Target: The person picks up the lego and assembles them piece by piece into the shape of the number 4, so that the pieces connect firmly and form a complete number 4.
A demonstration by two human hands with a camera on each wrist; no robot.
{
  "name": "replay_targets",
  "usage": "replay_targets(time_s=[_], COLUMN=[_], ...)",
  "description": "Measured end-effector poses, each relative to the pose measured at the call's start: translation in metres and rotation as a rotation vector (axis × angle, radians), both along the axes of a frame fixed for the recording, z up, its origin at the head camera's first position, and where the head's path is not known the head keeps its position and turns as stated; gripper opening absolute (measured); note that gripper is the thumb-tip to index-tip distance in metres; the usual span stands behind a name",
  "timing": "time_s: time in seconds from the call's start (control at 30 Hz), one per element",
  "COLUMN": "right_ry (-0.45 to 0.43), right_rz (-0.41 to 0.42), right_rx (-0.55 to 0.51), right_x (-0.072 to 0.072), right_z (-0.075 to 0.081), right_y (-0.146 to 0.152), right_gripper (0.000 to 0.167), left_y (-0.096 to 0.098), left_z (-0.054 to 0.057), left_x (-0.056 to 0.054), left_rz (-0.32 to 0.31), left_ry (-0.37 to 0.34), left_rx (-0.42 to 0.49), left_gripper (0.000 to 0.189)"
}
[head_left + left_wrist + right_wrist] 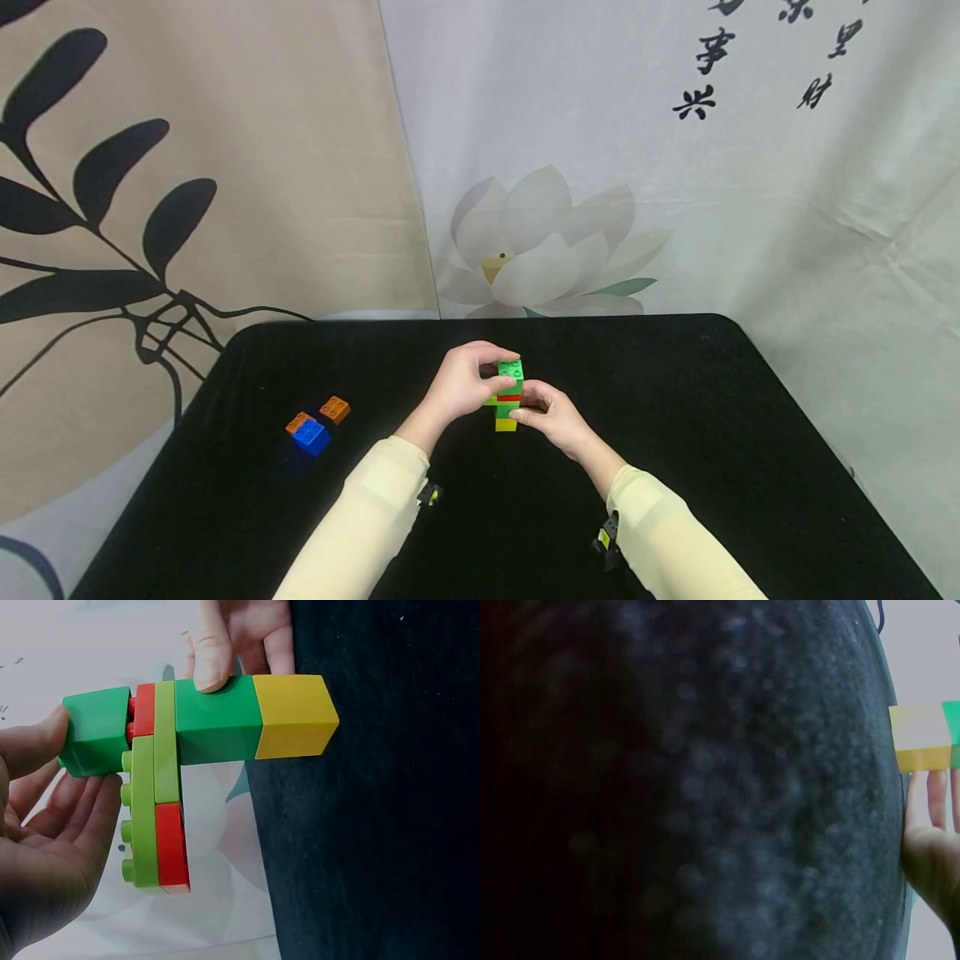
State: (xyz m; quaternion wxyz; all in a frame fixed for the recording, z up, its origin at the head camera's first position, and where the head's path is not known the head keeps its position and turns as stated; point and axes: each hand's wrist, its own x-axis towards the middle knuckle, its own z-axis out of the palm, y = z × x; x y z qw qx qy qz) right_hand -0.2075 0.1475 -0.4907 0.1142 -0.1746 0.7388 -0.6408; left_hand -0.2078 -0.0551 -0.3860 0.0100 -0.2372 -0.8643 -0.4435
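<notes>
My left hand (467, 382) pinches the green brick (97, 729) at the top of an upright stack. Between that brick and the red brick (144, 711) below it, a narrow gap with red studs shows in the left wrist view. Light green plates (145, 825) reach out sideways under the red brick, with another red piece (172, 844) beneath their outer end. Lower down, my right hand (555, 418) grips a second green brick (217, 724), its thumb on the side. A yellow brick (296, 716) forms the bottom end. In the right wrist view the stack is mostly cut off.
To the left on the black table (645, 383) lie a blue brick (311, 437) against an orange brick (297, 422), and a separate orange brick (335, 409). A printed cloth backdrop (555, 100) hangs behind the table's far edge.
</notes>
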Motion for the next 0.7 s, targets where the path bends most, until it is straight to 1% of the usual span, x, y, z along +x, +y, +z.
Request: replay_targets(time_s=[0.27, 0.7], right_ry=[0.005, -0.005], right_rz=[-0.002, -0.006], right_rx=[0.002, 0.009], right_x=[-0.0001, -0.0009], right_z=[-0.0007, -0.0008], right_y=[-0.0007, -0.0011], right_gripper=[0.04, 0.039], left_y=[-0.0002, -0.0017], left_z=[0.0022, -0.0027], left_x=[0.0008, -0.0012], left_rz=[0.01, 0.022], left_ry=[-0.037, -0.057], left_rx=[0.001, 0.025], left_gripper=[0.031, 0.03])
